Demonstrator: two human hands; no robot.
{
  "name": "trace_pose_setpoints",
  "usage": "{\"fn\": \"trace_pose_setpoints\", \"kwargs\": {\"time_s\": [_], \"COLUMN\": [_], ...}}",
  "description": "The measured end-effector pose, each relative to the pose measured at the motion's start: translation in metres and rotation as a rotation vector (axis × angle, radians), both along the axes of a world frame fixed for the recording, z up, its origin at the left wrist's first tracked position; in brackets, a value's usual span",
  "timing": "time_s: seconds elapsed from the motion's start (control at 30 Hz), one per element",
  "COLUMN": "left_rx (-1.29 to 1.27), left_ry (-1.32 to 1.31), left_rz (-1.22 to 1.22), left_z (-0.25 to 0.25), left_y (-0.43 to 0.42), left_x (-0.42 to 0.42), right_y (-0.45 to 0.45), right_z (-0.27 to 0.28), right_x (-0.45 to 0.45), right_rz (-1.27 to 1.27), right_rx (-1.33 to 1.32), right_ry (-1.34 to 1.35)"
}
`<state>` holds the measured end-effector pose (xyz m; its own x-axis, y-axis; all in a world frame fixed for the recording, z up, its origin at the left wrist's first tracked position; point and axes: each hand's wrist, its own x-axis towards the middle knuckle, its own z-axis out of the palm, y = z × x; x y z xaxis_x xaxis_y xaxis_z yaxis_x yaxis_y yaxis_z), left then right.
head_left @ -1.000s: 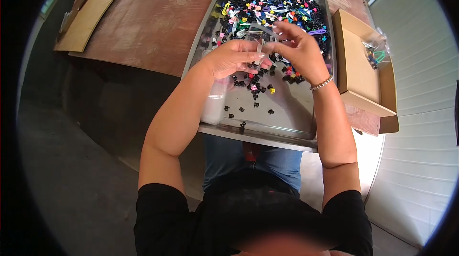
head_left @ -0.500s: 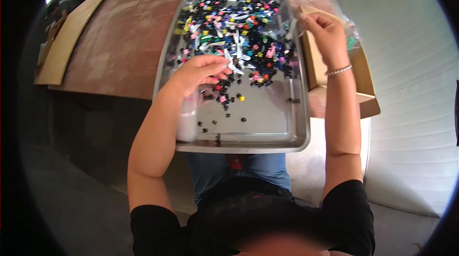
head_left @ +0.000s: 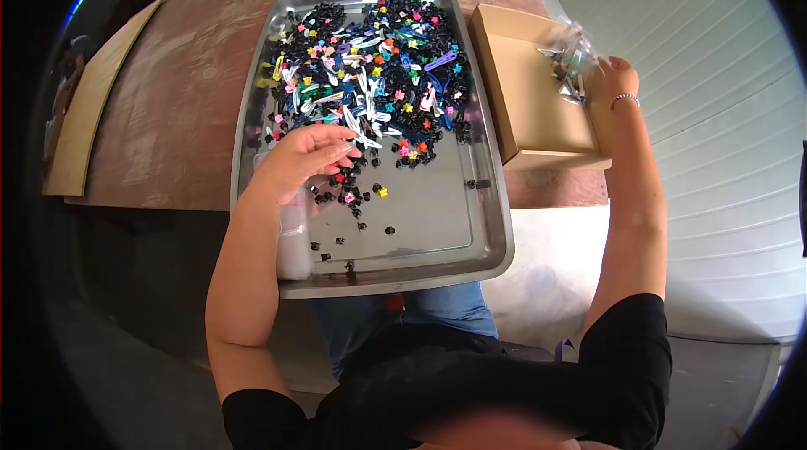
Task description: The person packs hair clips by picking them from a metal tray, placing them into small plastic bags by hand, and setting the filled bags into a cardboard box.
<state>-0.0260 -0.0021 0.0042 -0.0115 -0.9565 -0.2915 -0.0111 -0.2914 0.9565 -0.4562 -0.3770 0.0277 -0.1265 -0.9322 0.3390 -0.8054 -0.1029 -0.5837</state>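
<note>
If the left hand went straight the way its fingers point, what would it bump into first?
Probably the white hair clips in the tray, just beyond the left hand. Its height is hard to judge, so it might pass over them.

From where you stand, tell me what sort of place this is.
Probably a small workshop or packing area: a metal tray heaped with hair clips, a shallow cardboard box holding clear bagged pieces, and a large worn worktable under them.

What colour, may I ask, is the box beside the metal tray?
The cardboard box is light brown, best seen in the head view.
</note>
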Motion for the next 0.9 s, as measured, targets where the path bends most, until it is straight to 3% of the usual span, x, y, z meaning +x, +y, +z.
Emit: {"fn": "trace_pose_setpoints", "kwargs": {"time_s": [0.07,0.27,0.33,0.37,0.53,0.57,0.6,0.63,0.73,0.8,0.9], "left_rx": [-0.027,-0.038,-0.055,-0.069,-0.089,-0.094,-0.088,-0.065,-0.026,-0.006,-0.007], "left_ry": [-0.003,0.023,0.029,0.033,-0.065,-0.061,-0.128,-0.133,-0.136,-0.138,-0.26], "left_rz": [-0.003,0.02,0.052,0.088,0.286,0.313,0.343,0.353,0.355,0.346,0.208], "left_z": [-0.003,-0.009,-0.014,-0.015,-0.018,-0.021,-0.016,-0.015,-0.01,-0.006,-0.01], "left_y": [0.0,0.0,-0.003,-0.002,0.002,0.003,0.005,0.006,0.009,0.009,0.009], "left_x": [0.002,0.006,0.01,0.014,0.038,0.043,0.043,0.046,0.045,0.043,0.044], "right_y": [-0.002,0.03,0.054,0.079,0.21,0.229,0.264,0.271,0.307,0.323,0.33], "right_z": [-0.007,0.012,0.018,0.025,0.025,0.022,0.037,0.021,-0.014,-0.03,-0.05], "right_x": [-0.001,0.037,0.068,0.09,0.193,0.209,0.226,0.241,0.275,0.29,0.3], "right_rz": [-0.08,0.098,0.376,0.397,0.983,1.261,1.261,1.548,1.704,1.748,1.73], "right_rx": [-0.118,-0.207,-0.225,-0.21,0.222,-0.036,0.382,0.017,0.049,-0.048,-0.206], "right_ry": [0.02,-0.096,-0.239,-0.244,-0.206,0.014,-0.004,0.14,0.265,0.429,0.464]}}
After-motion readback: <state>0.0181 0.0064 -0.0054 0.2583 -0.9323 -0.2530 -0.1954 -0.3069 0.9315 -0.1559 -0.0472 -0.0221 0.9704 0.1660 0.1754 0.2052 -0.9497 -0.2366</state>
